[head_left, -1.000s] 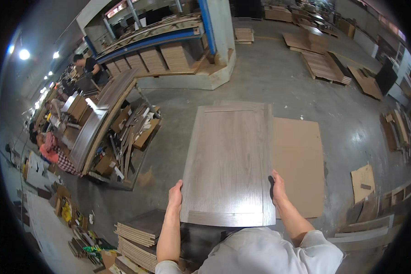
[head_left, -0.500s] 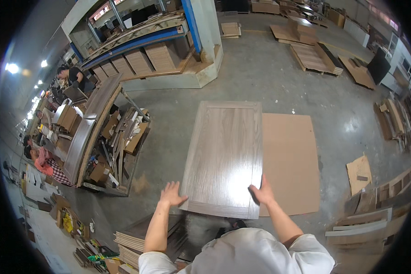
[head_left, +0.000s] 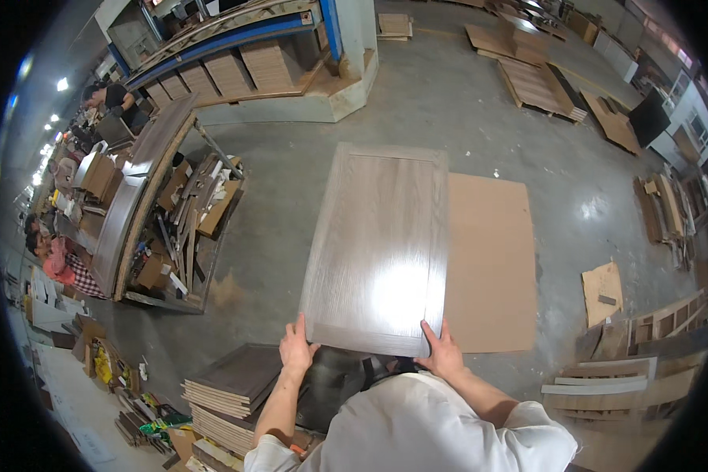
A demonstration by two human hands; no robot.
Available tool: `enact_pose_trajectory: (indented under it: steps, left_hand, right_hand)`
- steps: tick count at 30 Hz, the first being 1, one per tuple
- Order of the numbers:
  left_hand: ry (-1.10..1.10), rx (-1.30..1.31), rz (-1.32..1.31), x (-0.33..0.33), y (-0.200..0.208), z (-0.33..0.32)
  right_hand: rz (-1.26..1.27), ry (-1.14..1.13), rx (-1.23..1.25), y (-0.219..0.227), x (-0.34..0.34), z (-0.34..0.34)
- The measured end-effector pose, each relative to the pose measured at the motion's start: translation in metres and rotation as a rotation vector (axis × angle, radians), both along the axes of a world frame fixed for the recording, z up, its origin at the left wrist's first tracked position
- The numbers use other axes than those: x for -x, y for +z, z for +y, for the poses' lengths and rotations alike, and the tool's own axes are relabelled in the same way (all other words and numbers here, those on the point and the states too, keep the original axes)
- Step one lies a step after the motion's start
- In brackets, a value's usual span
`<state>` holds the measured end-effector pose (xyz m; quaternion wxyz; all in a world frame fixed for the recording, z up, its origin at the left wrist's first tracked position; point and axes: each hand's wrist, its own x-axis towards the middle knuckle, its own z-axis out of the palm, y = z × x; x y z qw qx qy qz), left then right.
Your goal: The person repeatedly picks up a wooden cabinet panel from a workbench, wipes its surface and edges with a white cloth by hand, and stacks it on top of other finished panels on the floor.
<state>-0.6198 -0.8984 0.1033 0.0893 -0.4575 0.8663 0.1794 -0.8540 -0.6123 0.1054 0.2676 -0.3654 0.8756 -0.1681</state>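
At the far left, a long workbench [head_left: 119, 224] is occupied by co-workers, one of whom is dressed in a pink top [head_left: 57, 261], and offcuts [head_left: 185, 228] are heaped on the shelf below it. Nearer, a stack of boards [head_left: 216, 417] is seen beside the left forearm [head_left: 278, 401]; its edges are not evenly lined up, so a board could be knocked out if it were caught by an elbow. The left hand [head_left: 295, 351] is set at the near left corner of a grey wood-grain panel [head_left: 374, 244], its thumb and fingers parted around that corner. The panel is placed in the middle, just in front of the body, its right side bordered by the cardboard; what it is supported by underneath cannot be told. The near right corner is met by the right hand [head_left: 442, 354], the thumb laid on the upper face; whether either corner is firmly pinched or only steadied cannot be told. Because both hands are kept at the near end, the far end could be dipped or swung by an uneven push, and the bright, smooth face could be scratched by grit. Farther right, a brown cardboard sheet [head_left: 492, 263] is laid flat, and could be dragged or creased if it were snagged by the panel's edge.
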Motion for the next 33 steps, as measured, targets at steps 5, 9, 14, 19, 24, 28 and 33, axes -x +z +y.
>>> enact_pose_trajectory:
  steps: [5, 9, 14, 19, 24, 28, 33]
  left_hand:
    - [0.031, 0.033, 0.035, -0.001, 0.005, -0.003]
    - [-0.033, -0.017, 0.045, -0.003, 0.011, -0.018]
    - [-0.013, -0.049, 0.079, -0.015, 0.009, -0.021]
    - [0.222, -0.022, 0.461, -0.074, -0.034, 0.035]
    - [0.525, -0.368, 0.617, -0.176, -0.099, 0.130]
    - [0.914, -0.271, 0.674, -0.275, -0.124, 0.202]
    - [1.464, -0.221, 0.804, -0.351, -0.073, 0.240]
  right_hand:
    - [0.066, -0.019, 0.029, -0.008, -0.011, 0.007]
    - [0.207, 0.019, -0.063, -0.009, -0.016, 0.006]
    - [0.097, -0.050, -0.088, -0.012, -0.022, -0.002]
    - [0.344, 0.048, 0.095, 0.002, -0.057, -0.024]
    - [0.129, 0.235, 0.412, 0.016, -0.120, -0.080]
    - [-0.016, 0.559, 0.344, 0.016, -0.176, -0.132]
    - [-0.282, 0.845, 0.305, 0.025, -0.234, -0.187]
